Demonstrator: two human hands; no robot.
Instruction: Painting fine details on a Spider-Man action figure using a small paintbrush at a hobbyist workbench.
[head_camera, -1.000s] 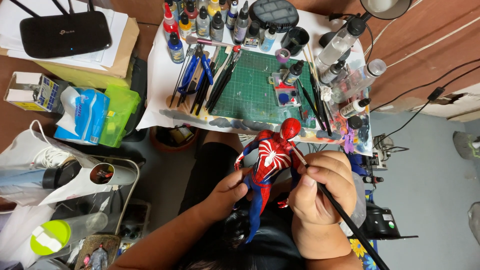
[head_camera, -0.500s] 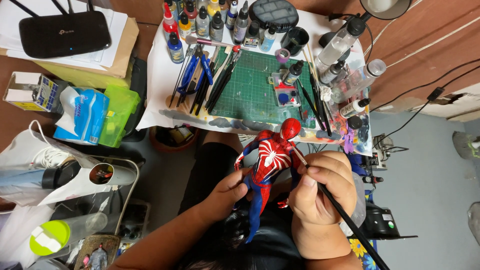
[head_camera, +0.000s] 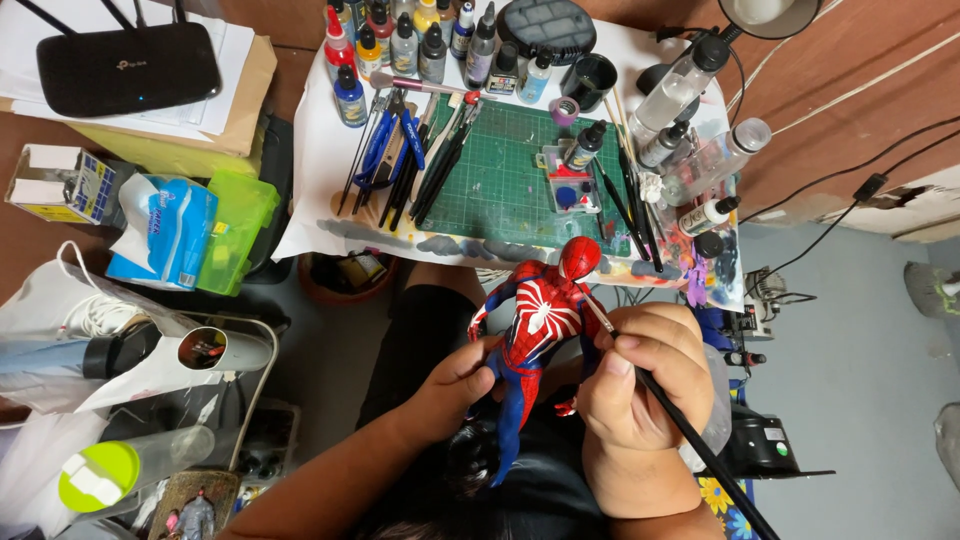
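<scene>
The person is sitting at the near edge of the counter (head_camera: 300, 215), holding a red and blue figure (head_camera: 535, 335) just off that edge, above the lap. The left hand (head_camera: 455, 385) is gripping the figure at the hips, fingers closed around it. The right hand (head_camera: 640, 385) is pinching a thin black paintbrush (head_camera: 690, 440), fingers closed on its handle, and the brush tip is touching the figure's side near the shoulder. The figure's long axis is running from its red head, pointing up toward the counter edge, down to its blue legs, pointing back toward the person, tilted slightly to the left at the feet.

On the counter a green cutting mat (head_camera: 500, 185) is lying in the middle, with a small open paint tray (head_camera: 570, 185) showing blue and red wells on its right side. A row of paint bottles (head_camera: 420, 45) is standing along the far edge. Clear spray bottles (head_camera: 690, 110) are lying at the right edge. A bin (head_camera: 345, 275) under the near edge is holding scraps. A black cup (head_camera: 588, 80) is standing beside the mat; its contents I cannot tell.
</scene>
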